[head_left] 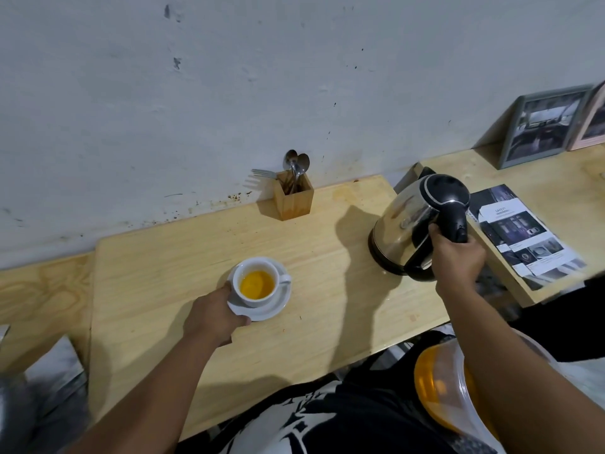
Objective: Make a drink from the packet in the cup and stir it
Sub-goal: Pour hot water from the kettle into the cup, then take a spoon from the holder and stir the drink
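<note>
A white cup (248,299) holding orange liquid (257,284) stands on a white saucer (278,306) in the middle of the wooden table (327,290). My left hand (214,314) grips the saucer's near-left rim, its fingers against the cup's side. To the right, a steel kettle (402,221) with a black lid and handle stands tilted on the table, and my right hand (456,255) is closed around its handle. No packet is in view.
A wooden holder (293,199) with spoons (296,163) and a fork stands against the wall behind the cup. A printed leaflet (523,234) lies right of the kettle. Framed pictures (546,126) lean on the wall at far right. An orange-and-clear container (442,391) sits by my lap.
</note>
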